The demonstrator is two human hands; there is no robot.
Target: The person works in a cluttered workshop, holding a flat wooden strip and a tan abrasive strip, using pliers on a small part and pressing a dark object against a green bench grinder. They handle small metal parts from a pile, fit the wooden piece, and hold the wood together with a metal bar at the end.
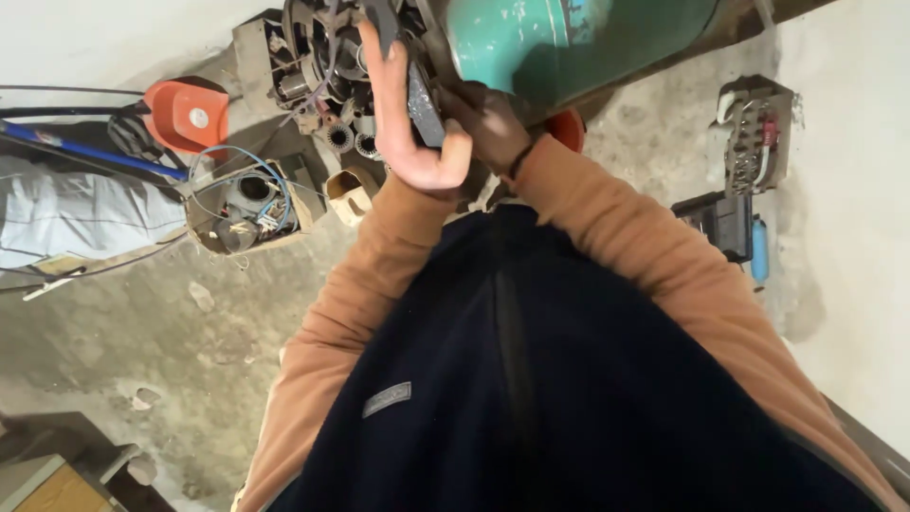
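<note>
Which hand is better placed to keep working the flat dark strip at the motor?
Probably the left hand: its fingers and thumb wrap the flat dark strip. The right hand sits behind it, against the green motor housing.

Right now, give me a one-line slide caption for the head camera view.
Both hands, left hand and right hand, hold a dark flat tool against a teal motor housing above a concrete floor.

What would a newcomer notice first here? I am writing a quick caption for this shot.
First, the two hands at top centre: the left hand and the right hand grip a flat dark metal piece against a teal cylinder. Left of them a cardboard box of wires and parts sits on the concrete floor, beside an orange plastic part.
</note>
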